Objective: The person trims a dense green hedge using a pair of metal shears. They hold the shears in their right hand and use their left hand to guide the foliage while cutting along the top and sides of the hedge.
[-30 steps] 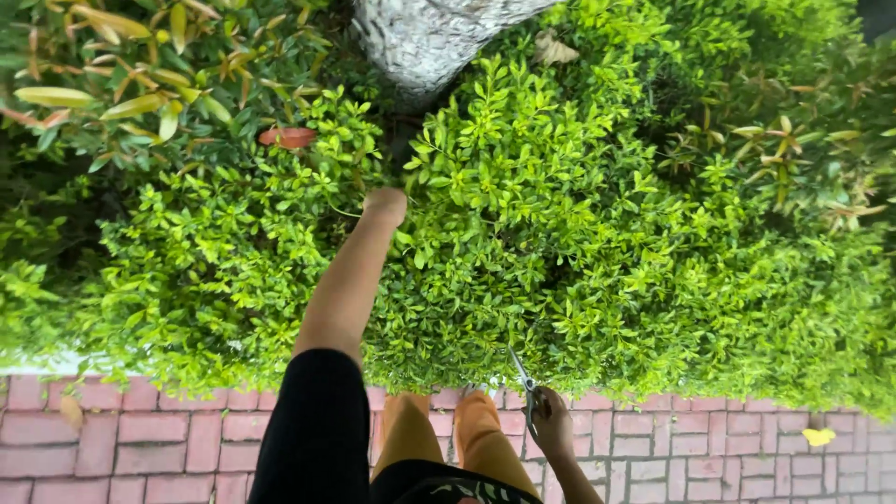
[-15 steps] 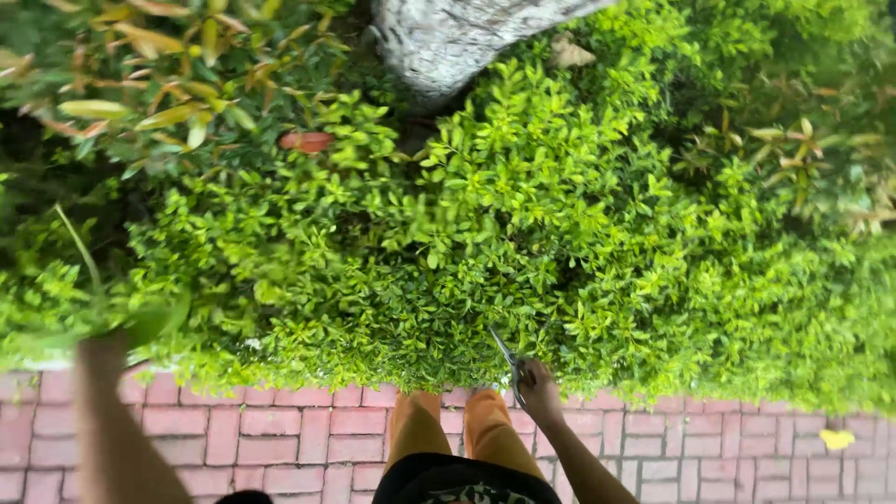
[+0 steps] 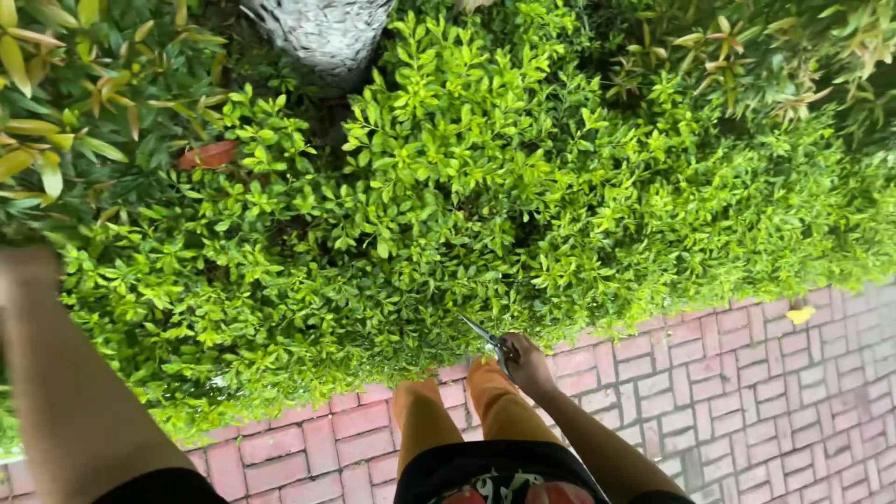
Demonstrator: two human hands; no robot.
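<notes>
One dense green hedge (image 3: 448, 215) fills most of the view, grey tree trunk (image 3: 322, 33) at top edge, red brick paving (image 3: 747, 392) along the hedge's near edge. Left hand (image 3: 28, 271) raised at left edge, blurred; grip can't tell. Right hand (image 3: 530, 366) clamped on scissors (image 3: 487, 338), blades at the hedge's lower edge, over the paving.

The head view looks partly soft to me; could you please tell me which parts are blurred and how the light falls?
Head view: the left hand and its forearm are smeared by blur at the frame's left edge; the right hand, holding scissors, and the hedge are sharp; light is soft and even, without hard shadows or glare on the brick paving.
</notes>
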